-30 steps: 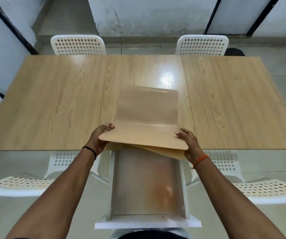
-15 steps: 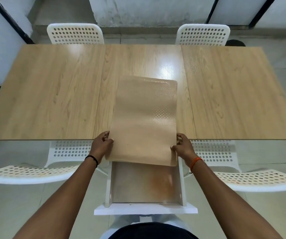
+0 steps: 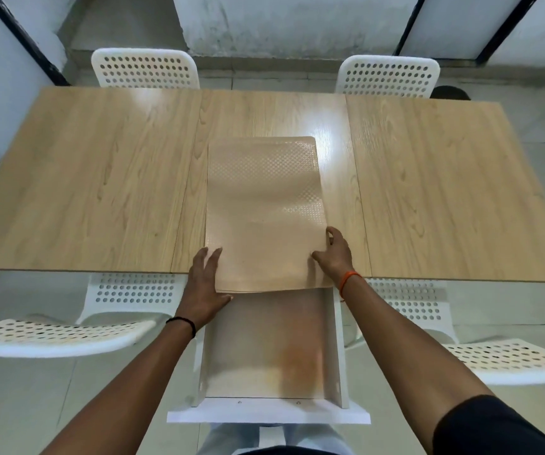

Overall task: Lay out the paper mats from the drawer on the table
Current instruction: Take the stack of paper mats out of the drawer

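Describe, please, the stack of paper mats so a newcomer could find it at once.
Start at the long wooden table. The paper mats lie on its middle panel, their near end overhanging the open white drawer. Tan and dimpled, they sit between the left hand and right hand.

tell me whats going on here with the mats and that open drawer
A person is setting a stack of paper mats on the middle of the wooden table, its near edge overhanging the open white drawer below. The left hand lies with straight fingers along the stack's near left corner; the right hand grips its right edge. The mats are not yet spread out. White perforated chairs stand around the table.
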